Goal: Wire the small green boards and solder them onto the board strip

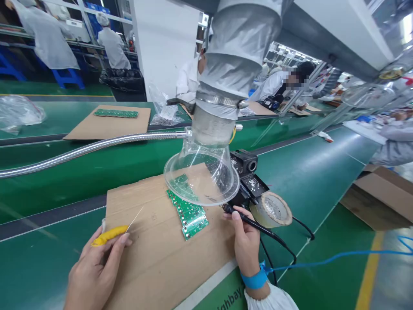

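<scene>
- The left hand pinches a slim yellow-wrapped tool handle between thumb and fingers, in a narrow grip. A fine pale needle-like tip points up and away from it, well apart from the boards.
- The right hand closes in a narrow, pen-style grip around a black soldering iron. Its tip ends just beside the clear hood's rim, and its cord runs down past the wrist.
- A blue wrist strap circles the right wrist, and a blue cord leads from it toward the right.
- Green circuit boards lie overlapped near the middle of a brown cardboard sheet, their far end beneath the hood's rim.
- A clear plastic funnel hood hangs just above the sheet's far edge, joined to a silver fabric duct and braced by a silver flexible metal hose.
- A black soldering station and a tape roll sit beyond the sheet's right edge on a green conveyor bench.
- Co-workers in white gowns stand farther back.
</scene>
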Available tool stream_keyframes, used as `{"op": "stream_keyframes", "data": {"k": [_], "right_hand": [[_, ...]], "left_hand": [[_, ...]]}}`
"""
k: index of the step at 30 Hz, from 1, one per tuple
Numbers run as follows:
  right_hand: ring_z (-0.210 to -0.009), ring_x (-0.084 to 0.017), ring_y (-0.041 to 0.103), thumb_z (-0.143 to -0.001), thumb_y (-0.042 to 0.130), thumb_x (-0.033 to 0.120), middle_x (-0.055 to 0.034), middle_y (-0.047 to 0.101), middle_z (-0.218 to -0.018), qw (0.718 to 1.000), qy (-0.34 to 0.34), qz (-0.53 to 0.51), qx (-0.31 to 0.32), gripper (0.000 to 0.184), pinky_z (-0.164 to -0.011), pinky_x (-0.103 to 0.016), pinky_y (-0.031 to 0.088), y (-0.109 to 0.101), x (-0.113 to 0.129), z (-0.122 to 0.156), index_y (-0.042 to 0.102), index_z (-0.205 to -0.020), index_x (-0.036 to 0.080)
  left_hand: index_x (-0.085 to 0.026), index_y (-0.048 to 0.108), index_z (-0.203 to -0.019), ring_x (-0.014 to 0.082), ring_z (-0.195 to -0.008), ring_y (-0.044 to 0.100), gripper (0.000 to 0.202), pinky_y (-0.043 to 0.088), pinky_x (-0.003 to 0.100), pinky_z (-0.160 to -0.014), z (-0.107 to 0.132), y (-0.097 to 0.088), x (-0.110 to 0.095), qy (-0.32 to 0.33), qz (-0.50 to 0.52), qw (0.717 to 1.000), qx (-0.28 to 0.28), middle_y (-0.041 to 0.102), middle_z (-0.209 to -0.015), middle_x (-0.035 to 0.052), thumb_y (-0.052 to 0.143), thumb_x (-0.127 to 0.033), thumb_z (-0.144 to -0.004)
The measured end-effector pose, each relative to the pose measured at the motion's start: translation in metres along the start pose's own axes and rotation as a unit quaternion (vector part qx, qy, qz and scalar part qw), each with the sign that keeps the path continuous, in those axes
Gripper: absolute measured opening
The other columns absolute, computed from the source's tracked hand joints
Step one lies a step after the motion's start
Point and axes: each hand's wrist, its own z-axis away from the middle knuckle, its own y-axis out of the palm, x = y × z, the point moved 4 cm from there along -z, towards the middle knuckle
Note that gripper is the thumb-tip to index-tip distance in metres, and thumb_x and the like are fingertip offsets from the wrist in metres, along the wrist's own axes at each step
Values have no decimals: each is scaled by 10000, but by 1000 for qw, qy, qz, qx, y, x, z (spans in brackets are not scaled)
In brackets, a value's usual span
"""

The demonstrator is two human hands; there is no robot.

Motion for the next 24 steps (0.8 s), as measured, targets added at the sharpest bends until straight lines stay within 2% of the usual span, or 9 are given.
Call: {"op": "stream_keyframes", "data": {"k": [2, 4, 7, 10, 13, 16, 19, 24], "right_hand": [[-764, -237, 772, -930, 651, 572, -74, 795, -826, 1000, 1, -11, 0, 395, -799, -390, 612, -5, 1, 6, 637, -1080, 207], [-710, -234, 767, -940, 636, 577, -66, 789, -790, 1000, 8, -29, 4, 392, -757, -392, 622, -11, 1, 14, 621, -1074, 208], [-675, -232, 762, -943, 632, 579, -59, 781, -773, 999, 21, -41, 5, 390, -729, -398, 630, -19, -1, 27, 603, -1064, 210], [-640, -222, 754, -901, 696, 569, -50, 774, -773, 999, 25, -30, -2, 380, -697, -375, 626, -23, -5, 36, 589, -1000, 218], [-621, -215, 742, -865, 746, 552, -19, 738, -693, 1000, 25, -18, -5, 377, -656, -338, 610, -23, -7, 38, 564, -935, 228], [-656, -217, 742, -876, 731, 554, -20, 732, -712, 999, 41, -8, -6, 375, -664, -342, 613, -26, -6, 38, 571, -960, 226], [-687, -222, 743, -881, 716, 562, -40, 740, -771, 999, 41, 12, -7, 382, -679, -355, 620, -32, -5, 39, 614, -997, 212], [-699, -228, 733, -872, 719, 554, -54, 738, -800, 999, 29, 27, 3, 354, -676, -359, 616, -36, -4, 40, 659, -948, 213]], "left_hand": [[-289, 759, -874, 327, -1084, 706, 552, 566, 425, -876, 0, -3, -8, 94, -26, 995, -26, 797, -929, 30, 458, -750, -911], [-268, 737, -916, 272, -959, 734, 444, 572, 364, -828, 0, -4, -24, 180, -7, 983, -23, 788, -910, 33, 538, -665, -930], [-264, 708, -911, 198, -815, 739, 314, 562, 293, -720, -1, 3, -54, 278, 34, 960, 23, 771, -878, 5, 567, -537, -978], [-253, 681, -890, 175, -757, 723, 243, 545, 288, -669, 1, 18, -84, 337, 59, 936, 78, 744, -817, -9, 555, -419, -1014], [-237, 667, -925, 179, -726, 699, 185, 540, 322, -679, 5, 38, -106, 354, 69, 924, 123, 726, -805, 0, 537, -320, -1027], [-225, 650, -967, 188, -770, 696, 148, 540, 346, -706, 8, 52, -119, 354, 80, 922, 136, 731, -876, 23, 515, -241, -1026], [-217, 630, -937, 197, -837, 702, 146, 547, 356, -747, 10, 59, -122, 358, 93, 920, 130, 731, -914, 37, 509, -193, -1015], [-209, 608, -907, 212, -903, 708, 127, 559, 372, -805, 11, 63, -119, 369, 94, 917, 117, 729, -920, 44, 531, -190, -1006]]}}
